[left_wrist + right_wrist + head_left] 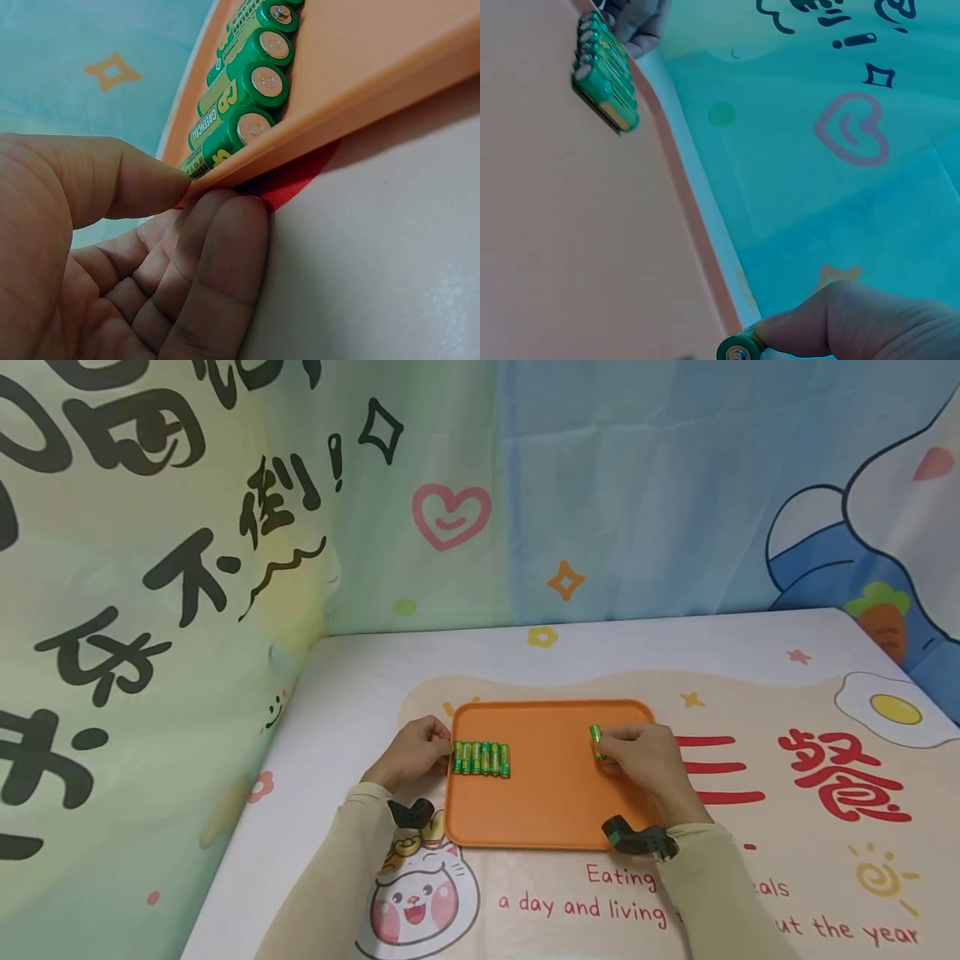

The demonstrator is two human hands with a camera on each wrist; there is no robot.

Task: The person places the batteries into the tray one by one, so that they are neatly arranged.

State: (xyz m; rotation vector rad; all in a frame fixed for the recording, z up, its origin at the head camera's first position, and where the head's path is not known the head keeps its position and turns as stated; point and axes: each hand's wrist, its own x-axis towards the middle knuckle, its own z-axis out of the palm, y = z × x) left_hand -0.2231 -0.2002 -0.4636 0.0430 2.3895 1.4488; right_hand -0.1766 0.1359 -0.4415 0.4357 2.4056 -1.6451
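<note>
An orange tray [551, 818] lies on the table, and a row of several green batteries [482, 759] stands side by side against its left rim. My left hand [414, 749] pinches that rim beside the row; in the left wrist view the thumb [150, 180] presses the edge while the fingers curl below it. Over the tray's right part, my right hand [645, 760] holds a single green battery [596, 732] between thumb and fingers. The right wrist view shows this battery [739, 349] end-on at the bottom, and the row [604, 71] far off at upper left.
A printed cloth [825, 693] with red lettering and cartoon pictures covers the table. Behind it hangs a blue and green curtain [637, 485], which continues along the left side. A black wrist camera [637, 839] sits at each sleeve cuff, near the tray's front edge.
</note>
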